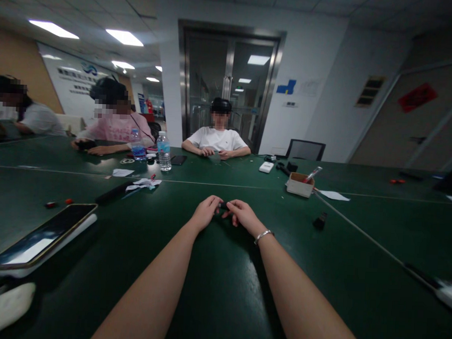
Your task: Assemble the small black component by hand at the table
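Observation:
Over the green table point(221, 269), both hands meet around a small dark, stubby object point(223, 205). Its kind is too small to make out. My left hand point(206, 213) has its fingers closed at the object's left end. From the other side, the thumb and index finger of my right hand point(245, 216) pinch its right end, while the other fingers curl loosely below. A silver bracelet point(263, 236) circles my right wrist. Fingers cover parts of the object.
At left lie a large phone point(43, 234) on a white block and a white mouse-like object point(6, 307). Water bottles point(164, 153) stand farther back. A small cardboard box point(300, 184) and a black piece point(320, 221) are at right. A person point(217, 139) sits opposite; others sit left.

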A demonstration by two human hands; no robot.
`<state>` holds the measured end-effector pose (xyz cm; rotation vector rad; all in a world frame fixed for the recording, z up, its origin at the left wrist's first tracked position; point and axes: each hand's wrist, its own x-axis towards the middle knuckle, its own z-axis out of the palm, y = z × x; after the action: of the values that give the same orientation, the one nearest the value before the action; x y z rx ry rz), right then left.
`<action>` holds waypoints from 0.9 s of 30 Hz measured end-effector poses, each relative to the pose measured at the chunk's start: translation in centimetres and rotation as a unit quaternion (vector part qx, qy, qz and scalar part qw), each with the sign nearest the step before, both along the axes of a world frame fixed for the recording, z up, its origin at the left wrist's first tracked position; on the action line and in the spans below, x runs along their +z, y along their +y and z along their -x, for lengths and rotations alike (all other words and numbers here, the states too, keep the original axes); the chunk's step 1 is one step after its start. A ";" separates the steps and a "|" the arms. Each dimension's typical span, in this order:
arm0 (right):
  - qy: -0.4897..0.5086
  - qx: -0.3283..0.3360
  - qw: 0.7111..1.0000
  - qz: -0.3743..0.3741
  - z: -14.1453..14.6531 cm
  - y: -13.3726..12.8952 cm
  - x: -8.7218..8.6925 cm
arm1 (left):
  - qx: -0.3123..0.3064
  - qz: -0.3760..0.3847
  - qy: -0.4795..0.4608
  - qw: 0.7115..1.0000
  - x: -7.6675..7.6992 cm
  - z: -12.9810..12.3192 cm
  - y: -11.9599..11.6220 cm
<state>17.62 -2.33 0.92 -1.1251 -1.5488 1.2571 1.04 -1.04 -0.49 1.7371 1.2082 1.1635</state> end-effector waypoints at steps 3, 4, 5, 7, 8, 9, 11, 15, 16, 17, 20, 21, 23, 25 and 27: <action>-0.001 0.003 1.000 0.002 0.0 0.0 0.0 | 0.005 -0.005 0.003 1.000 0.0 0.0 0.0; -0.001 0.003 1.000 0.003 -0.1 0.0 -0.1 | 0.004 -0.006 0.004 1.000 0.0 0.0 0.0; -0.002 0.004 1.000 0.003 -0.1 0.1 -0.1 | 0.003 -0.005 0.006 1.000 0.1 0.0 -0.1; -0.004 0.009 1.000 0.002 -0.1 0.1 -0.2 | 0.001 -0.003 0.021 1.000 0.1 0.0 -0.3; -0.005 0.012 1.000 0.000 -0.1 0.2 -0.2 | -0.001 -0.006 0.028 1.000 0.2 0.0 -0.3; -0.006 0.013 1.000 -0.001 -0.1 0.2 -0.2 | -0.003 -0.010 0.032 0.999 0.2 0.0 -0.4; -0.006 0.014 1.000 -0.001 -0.1 0.2 -0.2 | -0.004 -0.013 0.031 0.999 0.2 0.0 -0.5; -0.007 0.015 1.000 0.000 -0.1 0.0 0.0 | -0.004 -0.007 0.035 0.999 0.3 0.0 -0.6; -0.009 0.016 1.000 -0.001 -0.1 -0.1 0.1 | -0.006 -0.011 0.035 0.999 0.4 0.0 -0.6; -0.011 0.015 1.000 -0.003 -0.1 -0.1 0.1 | -0.008 -0.016 0.032 0.999 0.4 -0.1 -0.7; -0.013 0.010 1.000 0.000 -0.1 -0.2 0.2 | -0.009 -0.012 0.026 1.000 0.4 -0.1 -0.7; -0.012 0.010 1.000 0.002 -0.1 -0.3 0.2 | -0.006 -0.009 0.030 0.999 0.4 -0.1 -0.7; -0.013 0.009 1.000 0.003 0.0 -0.3 0.3 | -0.001 -0.009 0.038 0.999 0.4 -0.1 -0.7; -0.014 0.008 1.000 0.001 0.0 -0.4 0.4 | 0.004 -0.009 0.036 0.999 0.4 -0.1 -0.6; -0.015 0.007 1.000 0.002 0.0 -0.5 0.4 | 0.008 -0.005 0.032 0.999 0.4 -0.1 -0.5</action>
<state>17.61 -2.80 1.37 -1.1425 -1.5806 1.2575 1.17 -1.59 -0.13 1.7873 1.2582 1.1327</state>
